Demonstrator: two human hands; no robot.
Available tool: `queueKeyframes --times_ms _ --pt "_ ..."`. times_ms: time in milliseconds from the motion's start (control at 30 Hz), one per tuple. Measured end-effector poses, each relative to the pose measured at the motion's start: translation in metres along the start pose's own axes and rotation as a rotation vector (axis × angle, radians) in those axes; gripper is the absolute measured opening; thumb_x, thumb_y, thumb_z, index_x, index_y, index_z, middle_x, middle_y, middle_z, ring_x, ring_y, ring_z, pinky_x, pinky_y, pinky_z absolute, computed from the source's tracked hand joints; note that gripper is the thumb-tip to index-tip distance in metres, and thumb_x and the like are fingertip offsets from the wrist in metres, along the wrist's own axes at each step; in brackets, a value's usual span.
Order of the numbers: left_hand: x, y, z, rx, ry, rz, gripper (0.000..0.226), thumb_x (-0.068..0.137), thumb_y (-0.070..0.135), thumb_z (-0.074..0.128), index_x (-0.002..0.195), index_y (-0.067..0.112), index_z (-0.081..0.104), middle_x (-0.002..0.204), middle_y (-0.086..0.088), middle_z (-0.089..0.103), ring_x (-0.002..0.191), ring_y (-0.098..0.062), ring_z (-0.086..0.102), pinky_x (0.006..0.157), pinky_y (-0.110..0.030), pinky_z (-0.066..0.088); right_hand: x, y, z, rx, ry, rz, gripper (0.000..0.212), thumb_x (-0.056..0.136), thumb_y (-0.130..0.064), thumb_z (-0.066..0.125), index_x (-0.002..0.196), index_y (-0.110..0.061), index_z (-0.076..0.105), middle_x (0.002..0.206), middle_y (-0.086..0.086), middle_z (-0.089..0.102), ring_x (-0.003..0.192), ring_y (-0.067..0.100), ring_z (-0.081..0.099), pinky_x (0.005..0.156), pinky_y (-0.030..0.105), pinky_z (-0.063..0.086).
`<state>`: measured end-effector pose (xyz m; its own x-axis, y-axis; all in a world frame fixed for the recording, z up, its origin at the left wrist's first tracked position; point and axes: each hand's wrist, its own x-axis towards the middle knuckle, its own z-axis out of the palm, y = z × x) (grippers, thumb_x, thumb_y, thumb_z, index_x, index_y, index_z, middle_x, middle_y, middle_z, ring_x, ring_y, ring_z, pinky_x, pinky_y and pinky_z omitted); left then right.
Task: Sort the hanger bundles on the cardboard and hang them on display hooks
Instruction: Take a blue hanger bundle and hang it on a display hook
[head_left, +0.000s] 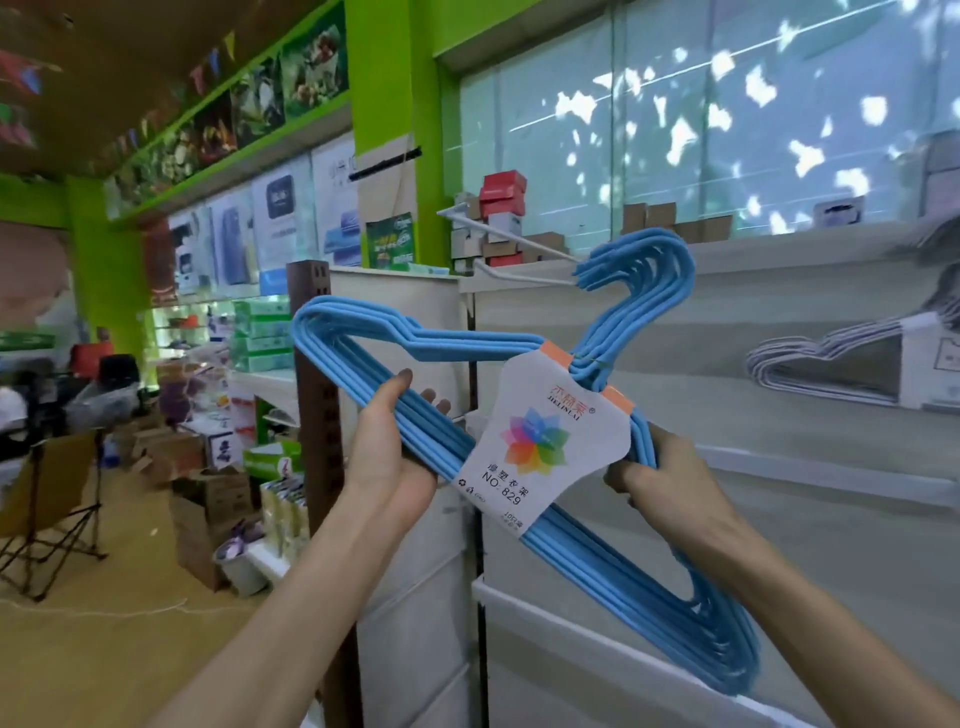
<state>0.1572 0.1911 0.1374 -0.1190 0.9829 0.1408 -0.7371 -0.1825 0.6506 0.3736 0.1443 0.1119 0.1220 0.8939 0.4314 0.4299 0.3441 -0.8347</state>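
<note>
Hands raised in front of a shop display wall hold up a bundle of blue hangers (587, 525), tilted so its hook ends point up and to the right. The left hand (387, 457) grips the bundle's long bottom bars, thumb in front and fingertips curled round from behind. The right hand (657, 480) clamps round the bars on the other side, just past the white paper label (540, 441) wrapped around the bundle's middle. This label shows a rainbow-coloured flower, some printed characters and "NO: 829", and has orange tabs at its upper edge.

The cluster of blue hooks sits at the tips of two white display hooks (519, 249) that jut out from the pale wall panel (779, 467); the lower prong's tip meets the hook openings, though I cannot tell whether the hangers are threaded onto it. Further right on the same wall hangs a bundle of white hangers (831, 358) with its own paper label.

Above the wall, a ledge carries small boxes (501, 208), red, white and brown, in front of frosted window panes. To the left the shop floor opens out: cardboard boxes (208, 514), a folding chair (52, 514), shelves of boxed goods and bright green walls hung with posters.
</note>
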Motion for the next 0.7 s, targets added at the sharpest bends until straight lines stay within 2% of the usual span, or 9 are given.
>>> queueKeyframes --times_ms 67,167,233,300,400,500,567,700 --pt "0.015 0.001 0.004 -0.032 -0.004 -0.027 0.021 0.093 0.025 0.063 0.110 0.015 0.061 0.116 -0.010 0.059 0.116 -0.027 0.060 0.082 -0.046 0.052 0.013 -0.006 -0.001 -0.065 0.036 -0.004 0.012 0.083 0.001 0.056 0.091 -0.007 0.059 0.075 0.011 0.057 0.069 0.022 0.045 0.064 0.036 0.038" --pt "0.039 0.004 0.009 -0.033 -0.020 -0.052 0.033 0.091 0.021 0.065 0.122 0.013 0.057 0.112 -0.012 0.060 0.108 -0.028 0.063 0.088 -0.047 0.053 0.033 -0.016 -0.003 -0.141 0.082 -0.006 0.011 0.081 -0.002 0.057 0.087 -0.010 0.061 0.073 0.016 0.060 0.068 0.022 0.049 0.063 0.035 0.040" --pt "0.056 0.004 0.011 -0.015 -0.044 -0.088 0.028 0.090 0.017 0.064 0.117 0.011 0.056 0.100 -0.012 0.060 0.098 -0.028 0.063 0.089 -0.046 0.054 0.044 -0.024 -0.006 -0.198 0.110 0.009 0.013 0.081 -0.004 0.058 0.077 -0.016 0.058 0.067 0.011 0.056 0.063 0.022 0.045 0.061 0.034 0.037" --pt "0.074 0.003 0.013 -0.017 -0.057 -0.138 0.022 0.090 0.015 0.063 0.110 0.009 0.053 0.088 -0.012 0.057 0.091 -0.030 0.061 0.092 -0.047 0.053 0.056 -0.032 -0.011 -0.248 0.120 0.023 0.012 0.080 -0.004 0.060 0.074 -0.014 0.057 0.066 0.009 0.052 0.061 0.022 0.041 0.061 0.034 0.033" --pt "0.094 0.000 0.018 -0.093 -0.060 -0.240 0.019 0.089 0.018 0.063 0.103 0.009 0.054 0.090 -0.011 0.054 0.093 -0.030 0.058 0.100 -0.048 0.049 0.068 -0.045 -0.017 -0.320 0.116 0.034 0.001 0.082 -0.006 0.061 0.082 -0.007 0.061 0.069 0.010 0.053 0.061 0.021 0.041 0.060 0.033 0.034" --pt "0.104 -0.006 0.024 -0.164 -0.032 -0.314 0.013 0.091 0.020 0.060 0.092 0.009 0.053 0.086 -0.010 0.052 0.086 -0.028 0.057 0.099 -0.046 0.049 0.074 -0.059 -0.021 -0.414 0.095 0.015 0.006 0.085 -0.007 0.061 0.088 -0.012 0.062 0.071 0.007 0.058 0.062 0.020 0.048 0.059 0.030 0.038" --pt "0.110 -0.011 0.026 -0.175 -0.028 -0.341 0.012 0.092 0.019 0.059 0.093 0.008 0.053 0.089 -0.012 0.054 0.089 -0.029 0.058 0.097 -0.047 0.050 0.079 -0.068 -0.022 -0.457 0.104 0.007 0.009 0.085 -0.007 0.062 0.085 -0.015 0.060 0.070 0.006 0.058 0.064 0.020 0.051 0.058 0.030 0.040" --pt "0.124 -0.018 0.030 -0.157 -0.042 -0.393 0.014 0.093 0.014 0.057 0.106 0.008 0.054 0.107 -0.014 0.058 0.099 -0.033 0.060 0.086 -0.050 0.053 0.090 -0.080 -0.024 -0.519 0.112 0.040 0.014 0.082 -0.009 0.063 0.096 -0.005 0.063 0.067 0.007 0.053 0.061 0.020 0.047 0.057 0.030 0.037"
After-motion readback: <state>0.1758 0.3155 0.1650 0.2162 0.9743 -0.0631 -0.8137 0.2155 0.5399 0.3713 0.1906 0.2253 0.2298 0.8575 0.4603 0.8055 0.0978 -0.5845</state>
